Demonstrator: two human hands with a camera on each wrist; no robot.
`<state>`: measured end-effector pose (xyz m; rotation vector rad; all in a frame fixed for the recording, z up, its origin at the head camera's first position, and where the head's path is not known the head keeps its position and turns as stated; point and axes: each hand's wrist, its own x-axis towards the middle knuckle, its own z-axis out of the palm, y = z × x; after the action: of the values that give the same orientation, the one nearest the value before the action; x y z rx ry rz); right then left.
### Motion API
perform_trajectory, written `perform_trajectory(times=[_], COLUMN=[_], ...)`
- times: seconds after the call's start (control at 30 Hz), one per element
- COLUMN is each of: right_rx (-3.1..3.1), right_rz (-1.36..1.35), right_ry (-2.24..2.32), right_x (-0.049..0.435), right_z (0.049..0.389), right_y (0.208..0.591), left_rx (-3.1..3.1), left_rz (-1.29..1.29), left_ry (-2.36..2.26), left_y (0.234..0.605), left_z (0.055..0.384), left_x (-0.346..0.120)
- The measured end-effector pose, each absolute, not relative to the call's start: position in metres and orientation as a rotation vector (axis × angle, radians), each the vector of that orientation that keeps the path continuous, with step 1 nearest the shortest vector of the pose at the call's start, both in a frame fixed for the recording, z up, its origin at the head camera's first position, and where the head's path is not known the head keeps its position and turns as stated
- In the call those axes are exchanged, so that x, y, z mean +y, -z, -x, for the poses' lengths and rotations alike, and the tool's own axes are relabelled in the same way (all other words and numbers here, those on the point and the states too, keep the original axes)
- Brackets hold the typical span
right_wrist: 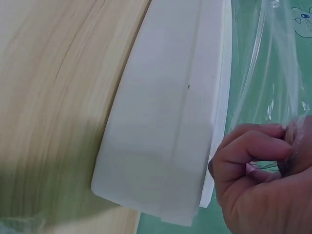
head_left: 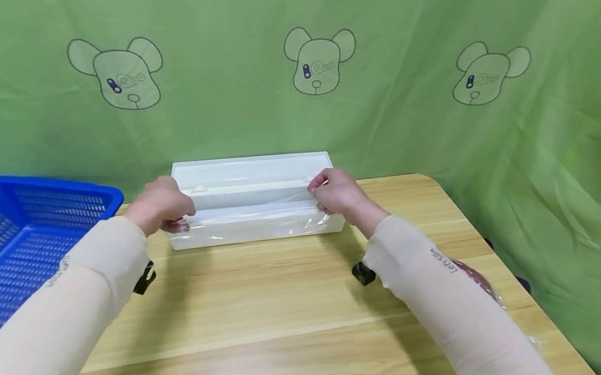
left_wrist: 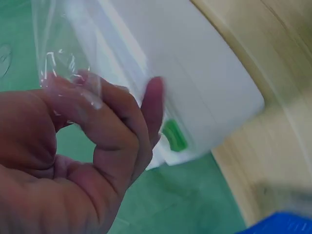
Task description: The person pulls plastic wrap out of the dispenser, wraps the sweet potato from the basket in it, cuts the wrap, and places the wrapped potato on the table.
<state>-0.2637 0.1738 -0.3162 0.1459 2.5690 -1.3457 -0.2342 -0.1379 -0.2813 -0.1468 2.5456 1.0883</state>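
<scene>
Head view — box [head_left: 253,171] on table [head_left: 270,304], green cloth [head_left: 229,65] behind

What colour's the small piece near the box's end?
Green; the piece shows best in the left wrist view.

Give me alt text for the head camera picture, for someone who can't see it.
A person's left hand and right hand pinch clear plastic film spread between them at an open white box on a wood-grain table. A blue basket sits to the left, and a green curtain printed with cartoon animal faces hangs behind.
</scene>
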Motion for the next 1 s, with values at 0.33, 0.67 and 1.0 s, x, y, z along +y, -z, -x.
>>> perform_trajectory(times=[0.33,0.67,1.0], right_rx=[2.444,2.36,2.317], right_rz=[-0.17,-0.131,-0.013], right_ry=[1.708,2.074,2.241], right_x=[0.176,0.176,0.18], right_z=[0.266,0.264,0.259], right_y=[0.321,0.317,0.32], left_rx=[2.514,2.324,2.271], left_rz=[0.279,0.374,0.099], left_ry=[-1.513,-2.027,-2.213], left_y=[0.291,0.293,0.305], left_z=[0.234,0.228,0.216], left_x=[-0.142,-0.145,-0.161])
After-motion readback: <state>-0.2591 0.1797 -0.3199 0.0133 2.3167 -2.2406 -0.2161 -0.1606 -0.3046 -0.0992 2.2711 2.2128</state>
